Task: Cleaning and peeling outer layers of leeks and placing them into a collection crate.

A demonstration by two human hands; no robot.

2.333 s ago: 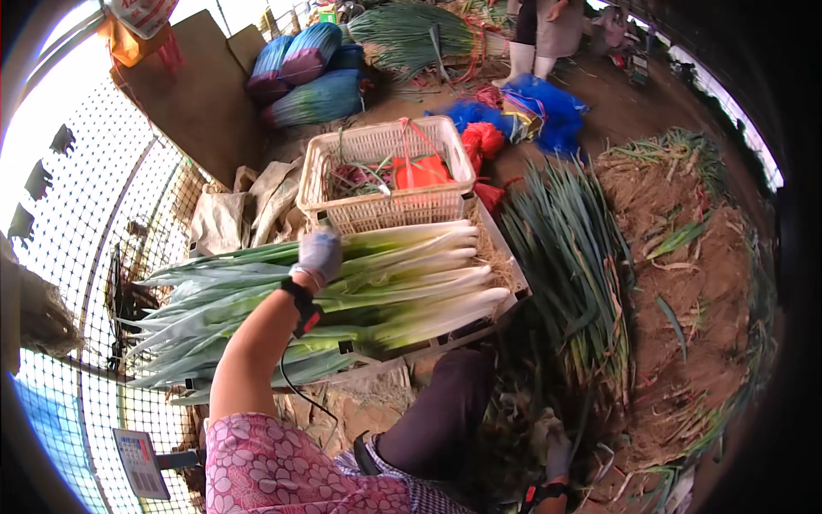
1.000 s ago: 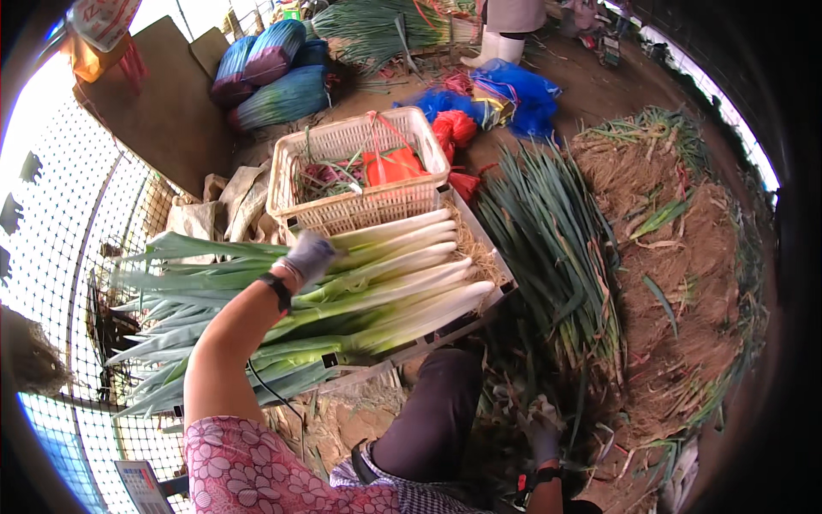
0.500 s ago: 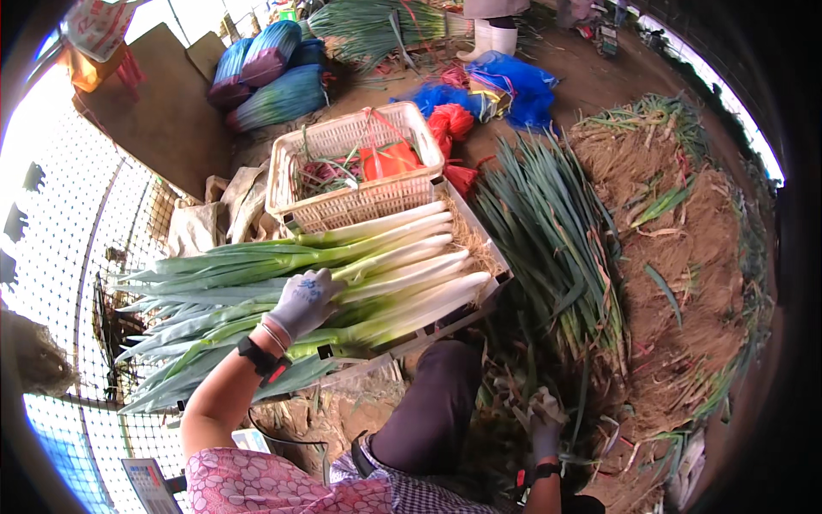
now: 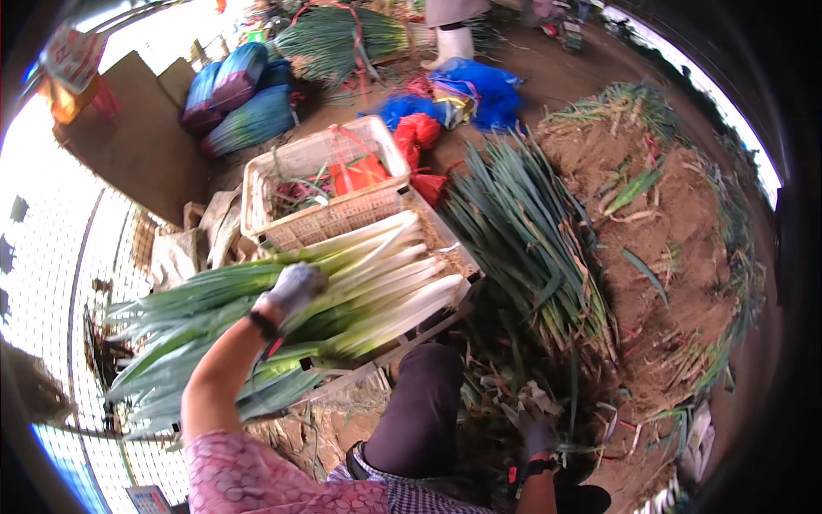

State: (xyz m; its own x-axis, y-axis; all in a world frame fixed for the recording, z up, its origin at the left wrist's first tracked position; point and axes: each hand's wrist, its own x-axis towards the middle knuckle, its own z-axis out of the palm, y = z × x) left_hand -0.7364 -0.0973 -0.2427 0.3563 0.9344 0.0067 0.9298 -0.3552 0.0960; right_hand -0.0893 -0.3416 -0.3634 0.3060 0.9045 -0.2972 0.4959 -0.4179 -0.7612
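Observation:
Large green onions (image 4: 381,287) lie side by side on a low tray-like stand (image 4: 467,295), white root ends to the right and long green leaves to the left. My left hand (image 4: 296,288), in a pale glove, is on the middle of the row with its fingers curled round a stalk; motion blurs it somewhat. Low on the right, my right hand (image 4: 535,424), also gloved, hangs in shadow beside my knee with its fingers apart. It is near loose leaf scraps, and I see nothing held in it.
Behind the stand sits a cream plastic crate (image 4: 325,218) with red ties. A heap of green onions (image 4: 522,231) lies to its right, with a soil-covered onion pile (image 4: 668,257) beyond. Blue netting (image 4: 479,94), stuffed net bags (image 4: 248,103) and a person's white boots (image 4: 452,47) are farther back.
The whole view has shifted, so the scene sits further left. My left hand has moved slightly across the row toward the far side. My right hand stays low by my knee.

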